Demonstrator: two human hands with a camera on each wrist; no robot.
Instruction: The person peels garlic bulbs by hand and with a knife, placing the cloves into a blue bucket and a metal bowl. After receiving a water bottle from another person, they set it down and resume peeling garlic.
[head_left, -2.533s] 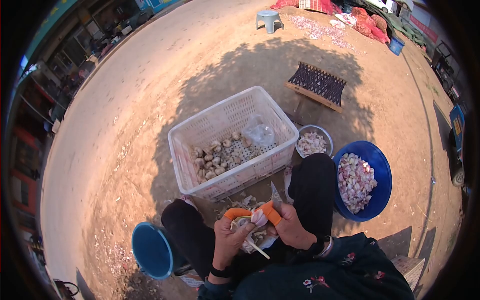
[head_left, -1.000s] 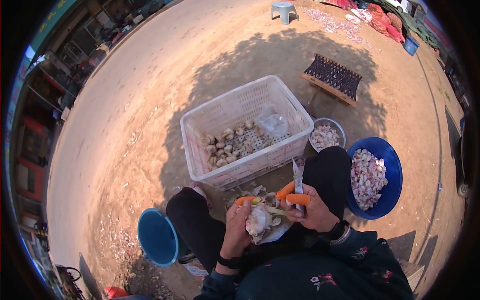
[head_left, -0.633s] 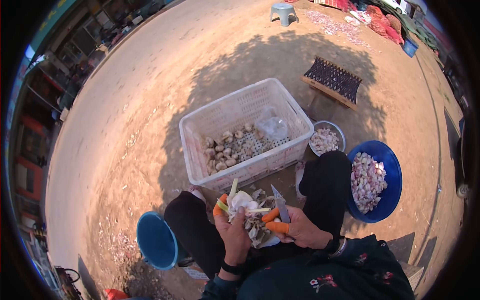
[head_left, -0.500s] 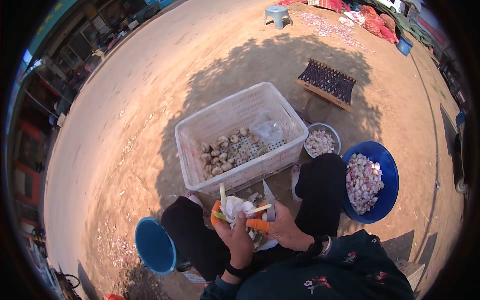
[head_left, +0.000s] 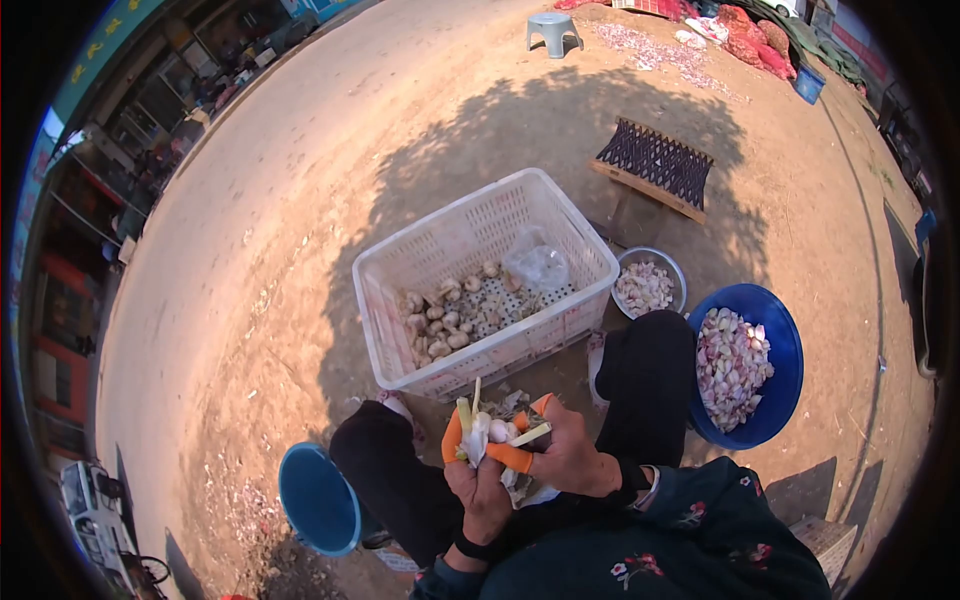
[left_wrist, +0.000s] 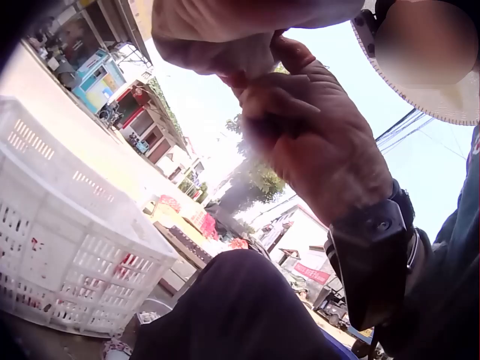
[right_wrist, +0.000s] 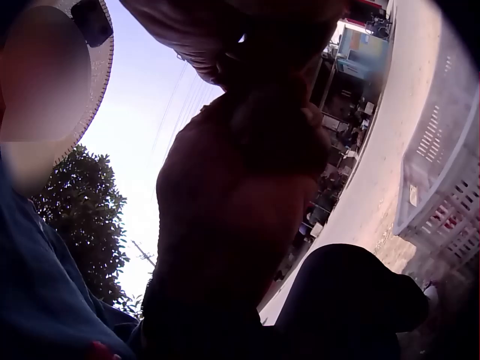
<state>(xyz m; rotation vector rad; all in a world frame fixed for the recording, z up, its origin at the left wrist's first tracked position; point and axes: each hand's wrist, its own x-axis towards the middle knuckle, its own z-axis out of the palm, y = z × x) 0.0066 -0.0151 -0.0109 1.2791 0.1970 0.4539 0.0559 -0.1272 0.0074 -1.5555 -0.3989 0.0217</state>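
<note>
In the head view, my left hand [head_left: 482, 497] holds a partly opened garlic bulb [head_left: 478, 436] with pale cut stem pieces [head_left: 477, 395] sticking up. An orange finger cover [head_left: 452, 436] is on one of its fingers. My right hand [head_left: 578, 455] meets the left at the bulb, its orange-covered fingers [head_left: 511, 458] curled at the cloves. A short stem [head_left: 531, 435] points out beside them. The knife in the right hand is mostly hidden by the fingers. Both wrist views show the two hands dark and close together, the garlic hidden.
A white crate [head_left: 485, 285] ahead holds whole garlic bulbs [head_left: 437, 330] and a plastic bag [head_left: 537, 262]. To the right are a metal bowl [head_left: 683, 290] and a blue basin [head_left: 787, 365], both holding cloves. A blue bucket [head_left: 320, 500] stands left. Farther out are a woven stool [head_left: 655, 165] and grey stool [head_left: 553, 32].
The right hand, earlier apart with the knife blade upright, has closed in on the bulb beside the left hand. The blade no longer shows clearly. The bulb has been turned and opened up.
</note>
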